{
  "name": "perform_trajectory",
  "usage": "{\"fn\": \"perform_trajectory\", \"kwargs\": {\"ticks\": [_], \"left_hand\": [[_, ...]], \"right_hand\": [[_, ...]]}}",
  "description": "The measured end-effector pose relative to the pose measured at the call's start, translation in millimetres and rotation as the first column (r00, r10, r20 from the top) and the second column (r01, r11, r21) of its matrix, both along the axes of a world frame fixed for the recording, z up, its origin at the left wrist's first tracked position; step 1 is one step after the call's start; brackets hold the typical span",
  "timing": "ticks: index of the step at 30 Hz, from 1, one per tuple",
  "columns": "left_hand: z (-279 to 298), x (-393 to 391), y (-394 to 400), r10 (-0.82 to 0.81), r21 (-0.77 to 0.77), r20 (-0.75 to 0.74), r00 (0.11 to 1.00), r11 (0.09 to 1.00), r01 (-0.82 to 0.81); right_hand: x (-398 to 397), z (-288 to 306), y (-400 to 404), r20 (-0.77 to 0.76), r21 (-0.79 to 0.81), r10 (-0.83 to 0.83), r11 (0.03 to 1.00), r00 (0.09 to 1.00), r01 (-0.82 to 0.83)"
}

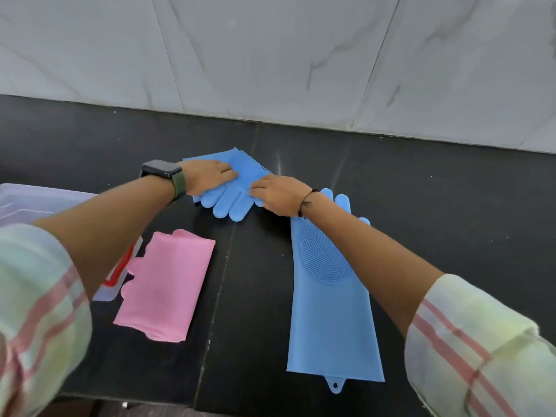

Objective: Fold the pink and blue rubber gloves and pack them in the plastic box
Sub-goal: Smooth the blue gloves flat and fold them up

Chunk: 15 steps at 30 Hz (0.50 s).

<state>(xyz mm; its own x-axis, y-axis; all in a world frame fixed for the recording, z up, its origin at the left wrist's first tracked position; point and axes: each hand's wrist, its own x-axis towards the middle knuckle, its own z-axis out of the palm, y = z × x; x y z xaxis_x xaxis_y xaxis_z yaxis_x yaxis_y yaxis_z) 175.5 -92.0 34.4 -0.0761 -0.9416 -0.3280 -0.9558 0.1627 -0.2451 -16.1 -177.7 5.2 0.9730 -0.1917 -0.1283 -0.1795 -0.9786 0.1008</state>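
A folded blue glove [237,188] lies at the back of the black counter, cuff doubled over its fingers. My left hand [207,176] presses flat on its left part and my right hand [278,194] presses on its right edge. A second blue glove [328,296] lies flat and unfolded on the right, fingers partly hidden under my right wrist. Folded pink gloves [167,284] rest at the front left. The clear plastic box [33,203] stands at the far left, mostly hidden by my left arm.
A clear lid with red clips [120,275] lies beside the box, touching the pink gloves. The black counter [451,206] ends at a white marble-tiled wall [301,55] behind and at a front edge near me.
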Motion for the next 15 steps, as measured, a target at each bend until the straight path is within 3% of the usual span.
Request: {"fn": "perform_trajectory", "kwargs": {"ticks": [4, 7, 10, 12, 15], "left_hand": [[5, 11, 2, -0.124, 0.116, 0.12, 0.985, 0.987, 0.11], [8, 18, 1, -0.126, 0.085, 0.057, 0.99, 0.989, 0.121], [12, 15, 0, 0.009, 0.023, -0.155, 0.988, 1.0, -0.005], [15, 15, 0, 0.024, -0.07, -0.266, 0.964, 0.997, -0.045], [27, 11, 8, 0.034, -0.211, -0.428, 0.903, 0.968, -0.137]], "right_hand": [[1, -14, 4, 0.115, -0.049, -0.033, 0.998, 0.993, 0.039], [6, -19, 9, 0.192, -0.002, -0.093, 0.995, 0.977, 0.095], [6, -15, 9, 0.327, 0.286, -0.285, 0.939, 0.901, 0.193], [1, -8, 8, 0.412, 0.532, -0.45, 0.825, 0.792, 0.192], [-12, 11, 7, 0.468, 0.713, -0.602, 0.69, 0.647, 0.126]]}}
